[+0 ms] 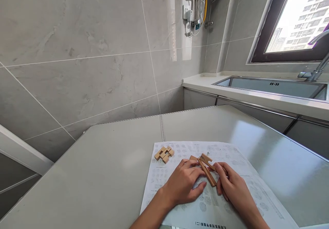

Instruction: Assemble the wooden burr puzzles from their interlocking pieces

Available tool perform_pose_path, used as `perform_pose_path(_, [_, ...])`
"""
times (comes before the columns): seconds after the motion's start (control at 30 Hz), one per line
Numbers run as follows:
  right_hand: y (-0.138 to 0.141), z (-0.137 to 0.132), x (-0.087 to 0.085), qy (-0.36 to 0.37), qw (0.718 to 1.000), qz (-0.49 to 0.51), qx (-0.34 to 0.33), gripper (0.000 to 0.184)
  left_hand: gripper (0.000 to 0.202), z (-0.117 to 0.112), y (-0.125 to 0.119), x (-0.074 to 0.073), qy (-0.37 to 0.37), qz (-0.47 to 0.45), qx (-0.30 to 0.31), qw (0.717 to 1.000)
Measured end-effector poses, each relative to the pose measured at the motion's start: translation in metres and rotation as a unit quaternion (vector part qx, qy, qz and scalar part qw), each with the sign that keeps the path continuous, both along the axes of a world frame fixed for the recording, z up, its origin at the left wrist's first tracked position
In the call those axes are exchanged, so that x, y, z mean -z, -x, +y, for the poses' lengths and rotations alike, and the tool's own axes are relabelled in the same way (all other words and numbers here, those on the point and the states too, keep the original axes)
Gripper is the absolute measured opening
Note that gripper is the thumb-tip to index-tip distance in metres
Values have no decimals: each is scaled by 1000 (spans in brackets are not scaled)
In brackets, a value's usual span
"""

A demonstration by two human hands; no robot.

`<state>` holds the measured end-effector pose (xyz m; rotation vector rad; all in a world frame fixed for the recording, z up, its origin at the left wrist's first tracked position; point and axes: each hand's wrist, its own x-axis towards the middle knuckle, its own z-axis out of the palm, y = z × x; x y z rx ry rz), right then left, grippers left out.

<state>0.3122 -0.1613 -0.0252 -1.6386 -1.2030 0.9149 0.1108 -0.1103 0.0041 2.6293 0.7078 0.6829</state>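
On the printed sheet (185,212), a notched wooden puzzle piece (205,159) with a dark mark stands raised at an angle. My right hand (232,184) is closed, with thumb and forefinger pinched on its near end. A long wooden bar (207,173) lies slantwise between my hands. My left hand (183,182) rests on the sheet, fingers stretched to the far end of the bar and thumb apart. Just beyond these fingers, another wooden piece (193,158) is partly hidden. Farther left sit several small notched wooden blocks (164,154) placed close together.
The sheet, covered in small diagrams, lies on a pale glossy table (110,174). A grey tiled wall (89,50) rises behind it. Beyond the right edge are a counter with a sink (267,86), a faucet (315,73) and a window (295,20).
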Motion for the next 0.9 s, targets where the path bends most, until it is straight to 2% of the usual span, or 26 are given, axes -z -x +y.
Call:
perform_pose_path(0.2, [3,0,4,-15,998,33,-45,55,25,1,-1,-2,14,-31,-17,999])
perform_pose_path(0.4, [11,-3,-1,-32,995,55,-80,55,19,0,-2,-1,23,-63,-88,994])
perform_pose_path(0.6, [18,-8,-4,-71,995,31,-69,53,10,-1,-4,-2,36,-99,-143,984])
perform_pose_path(0.67, [22,-11,-9,-79,995,16,-62,51,10,-1,-4,-2,79,-133,-177,972])
perform_pose_path(0.73, [27,-14,-13,-91,994,2,-59,48,15,1,-4,-2,155,-176,-197,952])
perform_pose_path(0.83, [31,-16,-16,-121,991,-8,-58,45,28,3,-5,-2,286,-257,-193,903])
perform_pose_path(0.9, [32,-17,-16,-129,990,-13,-59,44,36,4,-5,-3,340,-305,-189,869])
